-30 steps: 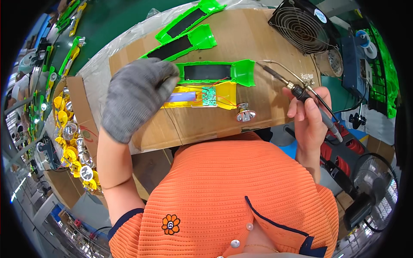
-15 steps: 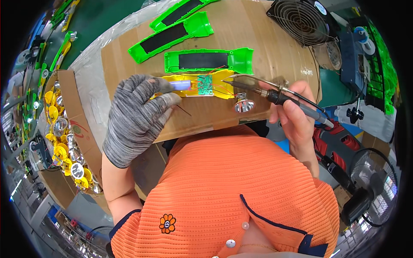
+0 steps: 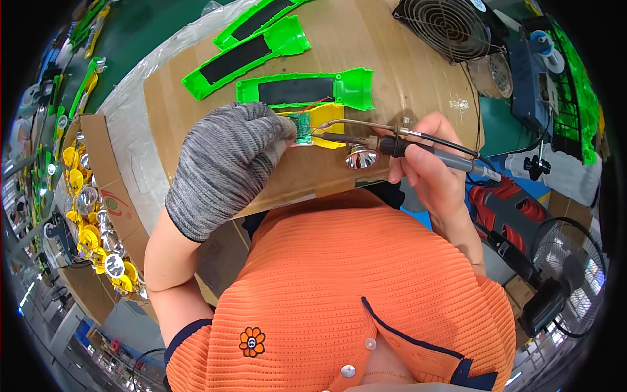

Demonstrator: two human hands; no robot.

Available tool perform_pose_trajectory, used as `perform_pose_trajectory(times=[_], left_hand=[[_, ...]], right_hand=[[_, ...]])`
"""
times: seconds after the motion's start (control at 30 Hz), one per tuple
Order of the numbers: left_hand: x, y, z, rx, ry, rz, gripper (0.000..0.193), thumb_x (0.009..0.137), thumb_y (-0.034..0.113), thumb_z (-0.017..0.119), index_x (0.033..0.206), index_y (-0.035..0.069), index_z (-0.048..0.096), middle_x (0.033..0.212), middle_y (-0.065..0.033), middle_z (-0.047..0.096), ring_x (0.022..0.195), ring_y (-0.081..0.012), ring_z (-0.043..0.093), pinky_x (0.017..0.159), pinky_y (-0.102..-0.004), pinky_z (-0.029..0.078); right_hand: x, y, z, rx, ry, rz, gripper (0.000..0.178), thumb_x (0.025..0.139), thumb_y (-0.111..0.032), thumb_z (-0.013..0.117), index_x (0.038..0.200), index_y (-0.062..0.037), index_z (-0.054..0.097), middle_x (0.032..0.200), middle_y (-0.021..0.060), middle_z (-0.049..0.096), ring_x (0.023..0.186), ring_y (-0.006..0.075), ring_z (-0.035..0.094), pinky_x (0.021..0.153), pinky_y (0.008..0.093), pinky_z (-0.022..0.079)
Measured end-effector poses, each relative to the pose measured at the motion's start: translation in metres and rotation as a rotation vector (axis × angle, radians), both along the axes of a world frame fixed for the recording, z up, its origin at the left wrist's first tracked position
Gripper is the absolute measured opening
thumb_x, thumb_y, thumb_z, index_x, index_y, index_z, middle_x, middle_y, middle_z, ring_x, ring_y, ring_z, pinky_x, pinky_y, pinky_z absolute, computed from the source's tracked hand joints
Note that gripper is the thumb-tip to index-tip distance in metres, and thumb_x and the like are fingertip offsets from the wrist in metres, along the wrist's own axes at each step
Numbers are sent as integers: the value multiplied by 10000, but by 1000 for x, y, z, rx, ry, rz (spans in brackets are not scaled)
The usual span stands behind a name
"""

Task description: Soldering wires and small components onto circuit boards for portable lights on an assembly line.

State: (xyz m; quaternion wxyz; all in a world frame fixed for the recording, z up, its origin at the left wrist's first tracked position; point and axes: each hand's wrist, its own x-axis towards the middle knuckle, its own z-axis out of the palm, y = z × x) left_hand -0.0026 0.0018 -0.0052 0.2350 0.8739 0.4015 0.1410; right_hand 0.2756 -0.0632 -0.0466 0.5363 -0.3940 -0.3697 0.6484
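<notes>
The soldering iron [image 3: 394, 146] has come leftward, its tip now at the right edge of the green circuit board [image 3: 303, 130] instead of over the yellow housing's flared end, so the work appears to have reached the board's wiring. The right hand [image 3: 434, 171] grasps the iron's handle; the gloved left hand [image 3: 228, 160] has moved over the lilac cell, hiding it, and whether its bunched fingers pinch anything cannot be told. The board sits in the yellow housing [image 3: 334, 111], below the nearest green shell half [image 3: 356, 88].
</notes>
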Motion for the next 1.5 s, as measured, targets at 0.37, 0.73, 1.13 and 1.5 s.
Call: perform_pose_trajectory(times=[0.37, 0.73, 1.13, 1.5], left_hand=[[8, 7, 7, 2, 111, -51, 143, 777, 32, 719, 911, 70, 691, 878, -116, 668, 825, -318, 653, 749, -385, 533], [10, 6, 4, 36, 87, -32, 149, 762, 24, 720, 899, 65, 679, 849, -118, 659, 796, -324, 648, 718, -387, 530], [11, 9, 2, 26, 86, -27, 144, 749, 21, 715, 877, 69, 668, 819, -113, 640, 784, -323, 635, 698, -397, 517], [12, 9, 2, 22, 90, -27, 144, 749, 20, 714, 878, 67, 671, 817, -116, 644, 783, -323, 639, 702, -392, 522]], right_hand=[[-3, 2, -2, 41, -200, 103, 155, 904, -43, 646, 943, -51, 496, 716, 24, 668, 629, 58, 603, 1073, 360, 408], [-7, 4, -1, 60, -221, 114, 153, 900, -49, 659, 928, -32, 510, 734, 48, 674, 680, 91, 647, 1083, 389, 413], [-9, 3, -1, 17, -223, 87, 179, 888, -64, 696, 926, -45, 522, 717, 12, 658, 661, 64, 614, 1031, 387, 448], [-10, 0, 2, 100, -320, 103, 200, 886, -61, 692, 956, -39, 506, 781, 37, 706, 715, 71, 639, 1081, 405, 410]])
